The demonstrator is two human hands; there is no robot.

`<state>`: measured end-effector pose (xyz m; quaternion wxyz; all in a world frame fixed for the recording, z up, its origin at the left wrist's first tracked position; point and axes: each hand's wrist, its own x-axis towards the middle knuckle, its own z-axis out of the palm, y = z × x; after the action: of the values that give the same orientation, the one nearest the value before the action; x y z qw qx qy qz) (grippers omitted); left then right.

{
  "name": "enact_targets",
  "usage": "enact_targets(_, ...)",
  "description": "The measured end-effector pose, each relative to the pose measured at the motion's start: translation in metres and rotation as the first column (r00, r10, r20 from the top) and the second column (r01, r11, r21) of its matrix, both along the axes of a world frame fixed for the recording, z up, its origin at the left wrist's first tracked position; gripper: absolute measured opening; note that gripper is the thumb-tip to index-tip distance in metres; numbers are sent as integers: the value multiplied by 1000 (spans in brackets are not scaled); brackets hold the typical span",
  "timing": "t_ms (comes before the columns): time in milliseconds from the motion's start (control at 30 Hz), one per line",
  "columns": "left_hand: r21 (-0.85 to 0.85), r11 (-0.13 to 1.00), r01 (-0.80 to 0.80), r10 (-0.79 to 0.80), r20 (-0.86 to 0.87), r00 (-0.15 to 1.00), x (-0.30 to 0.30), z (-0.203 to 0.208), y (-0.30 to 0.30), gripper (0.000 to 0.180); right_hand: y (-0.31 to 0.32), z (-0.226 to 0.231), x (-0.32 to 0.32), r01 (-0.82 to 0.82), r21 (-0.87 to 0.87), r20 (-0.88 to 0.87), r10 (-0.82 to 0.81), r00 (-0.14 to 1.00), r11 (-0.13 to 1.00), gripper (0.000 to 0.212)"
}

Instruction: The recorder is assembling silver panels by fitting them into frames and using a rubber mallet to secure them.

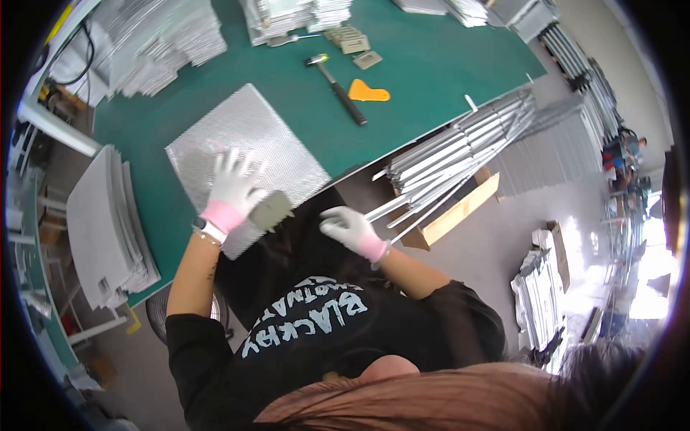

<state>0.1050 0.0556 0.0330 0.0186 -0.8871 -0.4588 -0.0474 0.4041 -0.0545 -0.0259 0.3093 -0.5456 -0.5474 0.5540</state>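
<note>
A silver honeycomb-textured sheet lies at an angle on the green-topped table, its near corner reaching past the table edge towards me. My left hand, in a white glove with a pink cuff, rests on this sheet with its fingers spread. Beside the left thumb is a small grey-green piece with a notched edge; whether the hand touches it I cannot tell. My right hand, gloved the same way, hovers in front of my body off the table's edge. Its fingers are loosely bent and apart, with nothing visible in them.
Farther back lie a hammer, an orange scraper, a screwdriver and several small grey-green pieces. Stacked silver sheets stand at the far left, white panels at left. Metal strips fill a carton on my right.
</note>
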Motion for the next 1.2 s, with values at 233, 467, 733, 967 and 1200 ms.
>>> enact_targets(233, 109, 994, 34, -86, 525, 847, 35, 21, -67, 44, -75, -121, 165, 935, 114, 127, -938, 321, 336, 17)
enact_targets(467, -404, 776, 485, -36, 739, 672, 88, -35, -128, 34, -75, -197, 202, 541, -707, -108, -826, 553, 455, 22)
enact_targets(733, -649, 555, 521, 125, 684, 719, 127, -107, -138, 55, -91, -72, 137, 189, -549, -785, -580, 218, 814, 29)
enact_targets(967, -270, 615, 741, 253, 957, 139, 169, -39, -138, 63, -75, 41, 35, -35, -484, -832, -448, 328, 874, 36)
enact_targets(1200, -38, 945, 325, 244, 741, -625, -11, 67, -134, 65, -36, 17, 211, 604, -483, -779, -626, 33, 634, 29)
